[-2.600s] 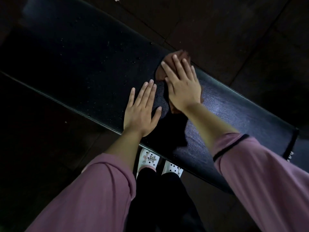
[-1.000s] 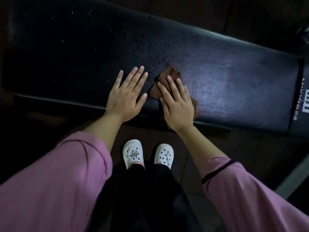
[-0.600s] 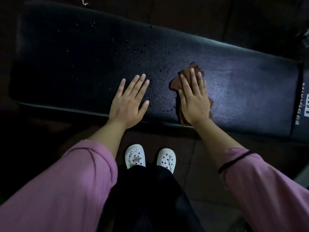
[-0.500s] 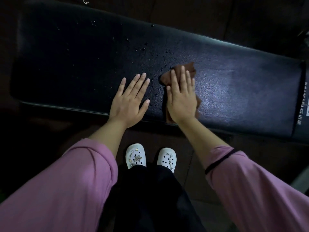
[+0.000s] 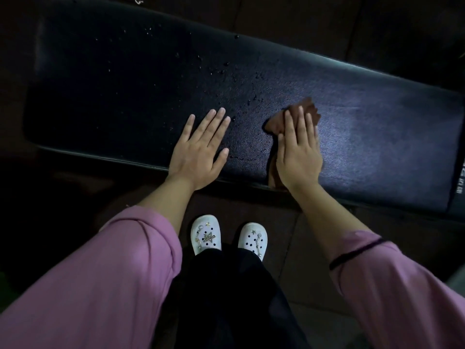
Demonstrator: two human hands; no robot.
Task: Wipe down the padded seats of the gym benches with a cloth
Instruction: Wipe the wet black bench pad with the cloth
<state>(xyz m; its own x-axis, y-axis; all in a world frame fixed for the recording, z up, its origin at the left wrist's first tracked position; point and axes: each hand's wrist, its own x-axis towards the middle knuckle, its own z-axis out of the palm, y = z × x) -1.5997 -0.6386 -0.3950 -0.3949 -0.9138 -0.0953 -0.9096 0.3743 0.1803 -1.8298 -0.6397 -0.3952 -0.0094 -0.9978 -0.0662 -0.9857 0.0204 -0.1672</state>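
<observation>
A long black padded bench seat [image 5: 125, 91] runs across the view, with water droplets scattered over its middle. A brown cloth [image 5: 275, 123] lies flat on the seat near the front edge. My right hand [image 5: 298, 152] presses on the cloth with straight fingers and covers most of it; cloth edges show past the fingertips and by the wrist. To the left of it, my left hand [image 5: 198, 152] rests flat on the bare seat, fingers spread.
The seat's right end [image 5: 453, 187] carries white lettering. Dark tiled floor lies in front of and behind the bench. My feet in white clogs [image 5: 206, 234] stand on the floor just before the bench's front edge.
My right hand has slid the cloth left and right across the seat, ending slightly right of half a second ago. The left hand has stayed flat in place.
</observation>
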